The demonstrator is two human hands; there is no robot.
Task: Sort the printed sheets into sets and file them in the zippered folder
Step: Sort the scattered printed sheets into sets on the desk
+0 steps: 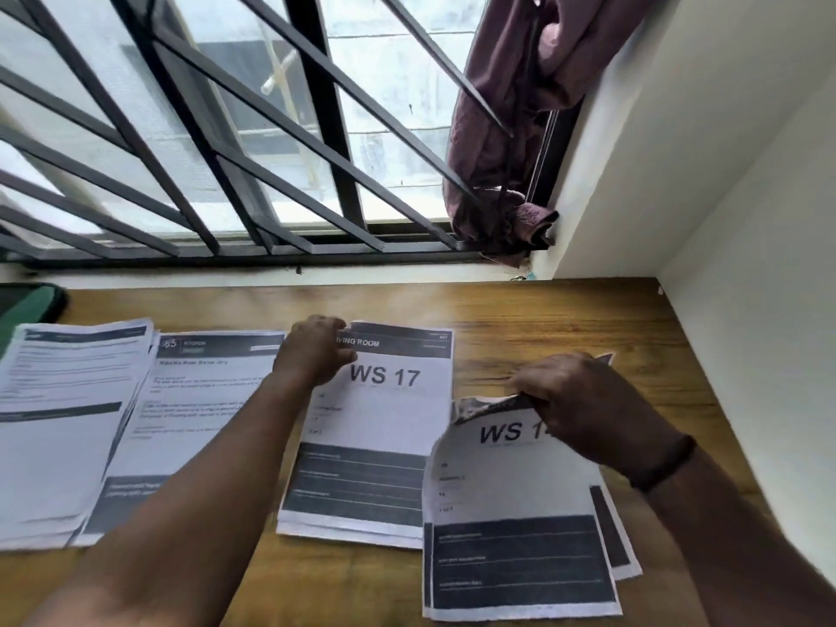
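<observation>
Four piles of printed sheets are lying on the wooden bench (565, 319). The left hand (316, 348) is curling its fingers over the top left corner of the WS 17 pile (384, 418), probably squaring that set or pinning it in place. Just beside it, the right hand (583, 400) is pinching and peeling back the top edge of the front sheet on the nearer pile (515, 536), likely to check what lies beneath before assigning it. That sheet's heading begins "WS 1", but the hand is covering the rest. Left of the left hand are sitting a text-covered pile (194, 427) and, farther out, a thicker stack (63, 423) that is running off the frame edge; their small print is too blurred to read. Far beyond the left hand, a dark green case, presumably the zippered folder (27, 305), is lying against the sill, mostly cut off, so whether its zip is undone cannot be told. Sorting seems to be under way, with filing not yet begun.
</observation>
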